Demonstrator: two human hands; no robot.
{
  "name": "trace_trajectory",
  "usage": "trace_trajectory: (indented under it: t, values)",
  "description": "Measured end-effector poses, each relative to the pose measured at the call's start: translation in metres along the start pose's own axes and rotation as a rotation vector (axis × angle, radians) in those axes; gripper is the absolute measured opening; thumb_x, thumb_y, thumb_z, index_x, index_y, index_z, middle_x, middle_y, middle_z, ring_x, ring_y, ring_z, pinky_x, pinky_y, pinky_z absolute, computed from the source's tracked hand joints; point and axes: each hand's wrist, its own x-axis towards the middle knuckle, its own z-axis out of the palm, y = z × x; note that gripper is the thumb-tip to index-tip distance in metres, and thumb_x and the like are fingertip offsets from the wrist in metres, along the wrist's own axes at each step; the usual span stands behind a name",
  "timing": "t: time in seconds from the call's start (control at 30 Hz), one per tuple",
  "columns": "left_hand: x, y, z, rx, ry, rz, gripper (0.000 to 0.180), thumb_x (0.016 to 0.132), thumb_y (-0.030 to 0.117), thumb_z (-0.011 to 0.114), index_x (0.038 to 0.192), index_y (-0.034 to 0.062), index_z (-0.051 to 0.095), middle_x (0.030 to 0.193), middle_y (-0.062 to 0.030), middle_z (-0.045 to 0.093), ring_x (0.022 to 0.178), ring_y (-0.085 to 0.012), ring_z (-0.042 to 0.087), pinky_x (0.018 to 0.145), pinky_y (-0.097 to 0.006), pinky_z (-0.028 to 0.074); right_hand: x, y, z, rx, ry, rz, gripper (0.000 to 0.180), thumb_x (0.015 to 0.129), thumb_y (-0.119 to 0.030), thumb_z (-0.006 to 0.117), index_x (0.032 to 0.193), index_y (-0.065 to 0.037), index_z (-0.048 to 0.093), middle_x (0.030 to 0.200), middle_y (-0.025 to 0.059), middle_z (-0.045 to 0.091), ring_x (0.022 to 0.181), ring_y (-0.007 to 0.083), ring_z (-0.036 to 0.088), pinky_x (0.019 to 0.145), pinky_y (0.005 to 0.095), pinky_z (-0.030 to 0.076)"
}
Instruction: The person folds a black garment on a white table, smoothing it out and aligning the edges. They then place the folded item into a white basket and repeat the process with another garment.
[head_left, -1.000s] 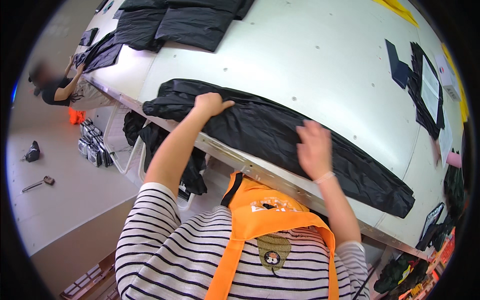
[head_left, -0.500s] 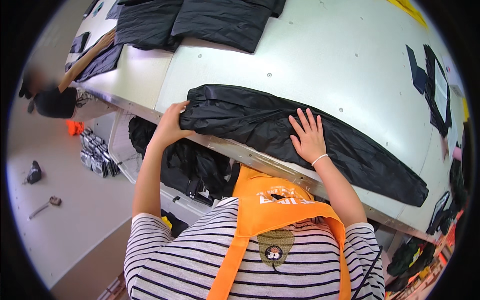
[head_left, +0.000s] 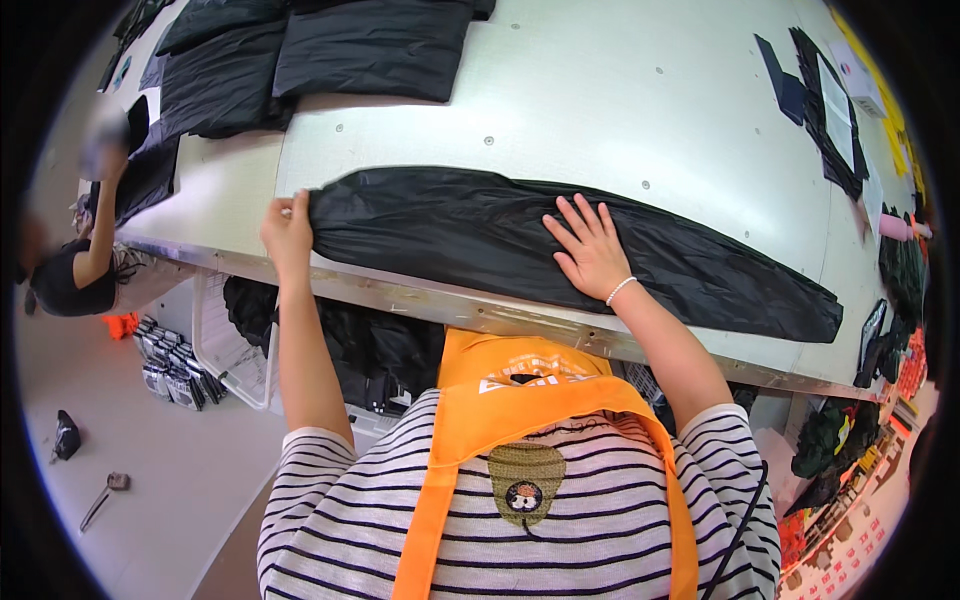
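Note:
A long black garment (head_left: 460, 230) lies folded lengthwise along the near edge of a pale worktable (head_left: 620, 110). My left hand (head_left: 287, 232) pinches the garment's left end at the table's front edge. Flat on the cloth near its middle rests my right hand (head_left: 592, 247), fingers spread, a bead bracelet on the wrist. The garment's right end (head_left: 790, 300) tapers toward the table's right side.
Folded black garments (head_left: 370, 45) are stacked at the table's far left. Dark fabric pieces and papers (head_left: 825, 100) lie at the far right. A white basket (head_left: 235, 340) with black cloth sits under the table. Another person (head_left: 75, 260) works at the left. Tools (head_left: 105, 495) lie on the floor.
My left hand slid from the garment's top edge to its left end and took hold of it. My right hand moved left and now presses flat on the cloth.

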Motion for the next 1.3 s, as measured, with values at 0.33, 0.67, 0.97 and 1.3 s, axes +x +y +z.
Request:
trace_trajectory:
  t: [0.33,0.67,0.97,1.3]
  values:
    - [-0.157,0.155,0.103,0.049,-0.375,0.731,0.057,0.079,0.019,0.064,0.129,0.0001,0.043,0.129,-0.0154,0.049,0.12,-0.0334,0.045,0.103,-0.048,0.029,-0.004,0.017,0.011,0.183,0.196,-0.068,0.054,0.084,-0.029,0.058,0.134,-0.018,0.044,0.146,0.0086,0.03,0.136,0.0305,0.024,0.109,0.0515,0.019]
    - [-0.184,0.143,0.157,0.363,-0.441,0.888,0.081,0.084,0.04,0.053,0.144,0.0009,0.016,0.15,-0.0165,0.02,0.138,-0.034,0.019,0.11,-0.051,0.012,-0.257,0.232,-0.063,-0.123,0.177,0.497,0.059,0.08,-0.035,0.062,0.133,-0.015,0.044,0.143,0.0119,0.033,0.134,0.031,0.027,0.104,0.0558,0.024]
    - [-0.163,0.147,0.151,0.699,-0.487,0.912,0.073,0.089,0.037,0.045,0.144,0.0005,0.014,0.15,-0.0155,0.018,0.139,-0.0299,0.018,0.111,-0.047,0.012,-0.439,0.458,-0.09,-0.417,0.341,1.077,0.05,0.089,-0.034,0.052,0.133,-0.012,0.041,0.141,0.0106,0.036,0.133,0.0291,0.029,0.108,0.0543,0.018]
    - [-0.335,0.328,0.209,0.396,-0.719,1.092,0.074,0.08,0.051,0.056,0.141,0.0143,0.034,0.149,-0.0082,0.024,0.138,-0.0297,0.018,0.11,-0.052,0.01,-0.395,0.215,-0.05,1.369,1.077,1.372,0.053,0.09,-0.019,0.059,0.131,0.0,0.031,0.102,0.0142,0.058,0.087,0.0284,0.065,0.065,0.0285,0.053]
